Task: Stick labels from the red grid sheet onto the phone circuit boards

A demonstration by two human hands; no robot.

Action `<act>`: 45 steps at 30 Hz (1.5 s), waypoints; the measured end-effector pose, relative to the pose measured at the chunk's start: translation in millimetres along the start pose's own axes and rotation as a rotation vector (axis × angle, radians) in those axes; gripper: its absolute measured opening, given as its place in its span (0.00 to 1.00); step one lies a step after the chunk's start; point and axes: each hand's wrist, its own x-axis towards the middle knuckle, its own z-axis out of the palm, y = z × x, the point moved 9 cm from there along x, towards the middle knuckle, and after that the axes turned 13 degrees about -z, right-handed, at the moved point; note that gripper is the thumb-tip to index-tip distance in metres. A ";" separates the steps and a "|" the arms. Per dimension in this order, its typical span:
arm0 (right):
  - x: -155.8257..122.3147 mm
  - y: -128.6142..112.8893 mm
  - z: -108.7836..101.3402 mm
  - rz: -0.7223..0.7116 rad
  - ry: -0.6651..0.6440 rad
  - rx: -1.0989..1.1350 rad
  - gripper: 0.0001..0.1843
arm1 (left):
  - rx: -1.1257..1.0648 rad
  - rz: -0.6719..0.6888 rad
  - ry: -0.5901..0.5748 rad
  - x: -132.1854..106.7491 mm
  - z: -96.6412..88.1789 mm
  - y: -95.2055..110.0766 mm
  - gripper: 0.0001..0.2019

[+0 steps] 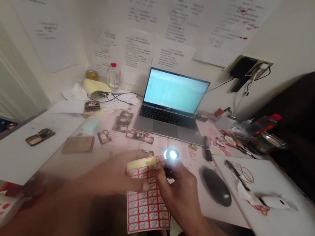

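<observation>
A sheet of red-bordered labels [148,210] with handwriting on them is tilted in front of me, over the desk's near edge. Its top row is partly bare yellowish backing. My left hand [124,175], somewhat blurred, grips the sheet from the left, with the thumb across its face. My right hand [181,185] is closed around a small lit flashlight [172,155], whose bright end faces me. The right thumb and fingertip also pinch at the sheet's upper right edge; whether a label is between them I cannot tell. Several circuit boards [140,136] lie beyond my hands.
An open laptop [172,112] stands at the back. Right of my hands are a black mouse [217,186], a marker [207,148] and a white board [248,215] with a pen. A lone circuit board [40,137] lies left, and a bottle [113,77] stands by the wall.
</observation>
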 end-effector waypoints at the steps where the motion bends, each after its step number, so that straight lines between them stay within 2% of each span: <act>1: 0.7 0.2 -1.2 -0.008 0.004 -0.012 0.11 | 0.059 0.007 0.071 -0.5 -3.4 -0.5 0.26; 4: 3.3 1.7 -8.4 -0.012 0.037 -0.035 0.12 | 0.167 0.022 0.219 -2.2 -12.1 -0.1 0.20; 7: 6.3 7.7 -19.0 0.041 0.071 -0.034 0.13 | 0.211 0.048 0.243 -3.1 -20.7 1.8 0.19; 10: 9.6 21.2 -30.1 0.149 0.103 -0.005 0.14 | 0.253 0.054 0.253 -3.4 -35.7 -0.7 0.22; 14: 13.9 41.5 -33.8 0.275 0.057 0.102 0.19 | 0.404 -0.099 0.359 -1.0 -67.6 -17.6 0.33; 16: 13.5 49.8 -32.0 0.333 -0.014 0.152 0.21 | 0.543 -0.144 0.486 -2.6 -87.8 -18.7 0.35; 18: 9.6 56.3 -27.5 0.394 -0.126 0.189 0.21 | 0.699 -0.083 0.730 -11.7 -106.8 -5.1 0.34; 20: 2.7 60.5 -20.2 0.442 -0.264 0.222 0.19 | 0.812 0.070 0.980 -27.0 -108.7 15.2 0.31; 21: -1.2 61.9 -16.5 0.459 -0.325 0.234 0.19 | 0.841 0.162 1.050 -33.5 -100.5 23.5 0.28; 22: -4.7 63.2 -13.3 0.470 -0.372 0.240 0.18 | 0.852 0.253 1.052 -36.7 -86.6 28.9 0.23; 23: -7.7 64.6 -10.6 0.477 -0.407 0.238 0.18 | 0.845 0.333 1.005 -37.4 -69.3 31.7 0.18; 26: -12.6 67.9 -2.8 0.465 -0.468 0.198 0.16 | 0.882 0.509 0.533 -24.4 5.7 25.7 0.12; 27: -13.0 68.6 -0.1 0.450 -0.480 0.178 0.15 | 0.917 0.493 0.434 -20.3 23.8 19.5 0.11; 29: -12.7 69.9 4.9 0.418 -0.491 0.133 0.14 | 0.949 0.434 0.303 -13.0 45.6 7.8 0.11; 31: -12.4 71.4 9.2 0.396 -0.492 0.093 0.14 | 0.953 0.382 0.232 -7.1 53.4 0.1 0.13; 34: -13.2 73.2 13.6 0.381 -0.492 0.043 0.13 | 0.960 0.369 0.180 -2.3 55.1 -3.3 0.16; 41: -13.0 68.5 12.9 0.360 -0.461 -0.038 0.13 | 0.975 0.337 0.178 1.4 54.4 -7.6 0.14; 45: -12.8 65.2 13.1 0.352 -0.457 -0.056 0.14 | 0.974 0.329 0.178 1.1 56.2 -7.5 0.19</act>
